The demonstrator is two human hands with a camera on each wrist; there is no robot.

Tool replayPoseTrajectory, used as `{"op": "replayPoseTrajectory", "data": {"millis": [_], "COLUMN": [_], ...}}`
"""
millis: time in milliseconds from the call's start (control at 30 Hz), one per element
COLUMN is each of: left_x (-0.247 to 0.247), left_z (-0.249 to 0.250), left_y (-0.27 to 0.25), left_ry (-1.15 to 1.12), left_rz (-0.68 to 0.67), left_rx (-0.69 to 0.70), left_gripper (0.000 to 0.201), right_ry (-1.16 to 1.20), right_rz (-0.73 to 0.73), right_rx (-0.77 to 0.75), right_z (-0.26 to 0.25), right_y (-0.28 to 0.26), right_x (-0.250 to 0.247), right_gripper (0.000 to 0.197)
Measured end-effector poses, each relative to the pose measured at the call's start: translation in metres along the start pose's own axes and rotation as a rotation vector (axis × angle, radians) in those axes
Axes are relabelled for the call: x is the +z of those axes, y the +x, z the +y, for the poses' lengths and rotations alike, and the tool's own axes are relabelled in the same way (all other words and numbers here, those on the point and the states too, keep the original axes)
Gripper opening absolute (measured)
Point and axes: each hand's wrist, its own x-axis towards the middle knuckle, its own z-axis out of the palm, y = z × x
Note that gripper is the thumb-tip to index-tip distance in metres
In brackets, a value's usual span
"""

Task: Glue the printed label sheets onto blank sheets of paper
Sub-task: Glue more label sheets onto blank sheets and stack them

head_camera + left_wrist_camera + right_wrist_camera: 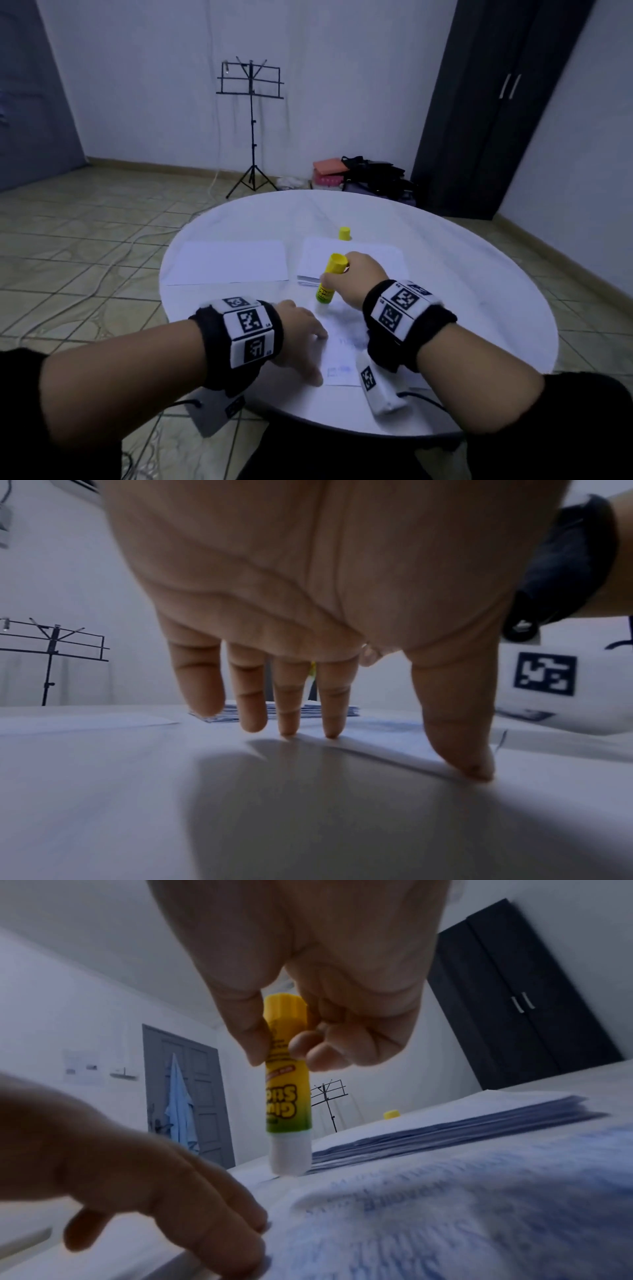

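A printed label sheet [342, 353] lies face down near the front of the round white table [479, 274]; blue print shows through it [445, 1218]. My right hand [356, 281] grips a yellow glue stick [330, 277] upright, its white tip [290, 1161] touching the sheet's far left corner. My left hand [301, 339] is spread, fingertips [330, 733] and thumb pressing down the sheet's left edge. A stack of label sheets [356, 263] lies behind the glue stick. A blank sheet [229, 262] lies to the left.
The yellow glue cap [344, 233] stands beyond the stack. A music stand [251, 89], bags [373, 174] on the tiled floor and a dark wardrobe [496, 102] lie beyond the table. Cables run across the floor at the left.
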Motion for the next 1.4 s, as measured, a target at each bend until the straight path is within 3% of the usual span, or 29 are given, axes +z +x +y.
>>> {"op": "replayPoseTrajectory", "data": {"millis": [133,400,467,567,733,900,967,1133,1267,1400], "left_x": [0.003,-0.002,-0.003,-0.005,-0.005,-0.005,-0.005,-0.014,-0.015,-0.018], "left_z": [-0.003,-0.012,-0.012,-0.015,-0.018,-0.014,-0.015,-0.009,-0.008,-0.006], "left_y": [0.000,0.010,0.011,0.013,0.009,0.013,0.020,0.007,0.011,0.014], "left_ry": [0.022,-0.109,-0.121,-0.119,-0.095,-0.012,0.004,-0.056,-0.029,0.040], "left_rz": [0.006,0.016,0.041,0.017,-0.014,-0.022,-0.046,-0.059,-0.063,-0.121], "left_rx": [0.009,0.012,0.014,-0.012,-0.007,-0.043,-0.058,-0.083,-0.082,-0.072], "left_gripper": [0.080,0.074,0.082,0.102,0.095,0.114,0.110,0.095,0.117,0.120], "right_ry": [-0.075,-0.162,-0.166,-0.147,-0.019,-0.156,-0.193,-0.189,-0.213,-0.214], "right_rz": [-0.013,0.118,0.157,0.196,0.031,-0.112,-0.143,-0.200,-0.190,-0.131], "right_rx": [0.067,0.317,0.343,0.242,-0.013,-0.193,-0.255,-0.201,-0.104,0.038], "right_z": [0.012,0.077,0.084,0.076,0.032,0.006,0.005,0.019,0.049,0.076], "right_y": [0.003,-0.015,-0.020,-0.026,-0.035,-0.049,-0.057,-0.077,-0.084,-0.086], "right_x": [-0.004,-0.069,-0.075,-0.070,-0.032,0.007,0.010,-0.009,-0.038,-0.072], "right_gripper": [0.016,0.018,0.017,0.014,0.022,0.018,0.020,0.018,0.025,0.024]}}
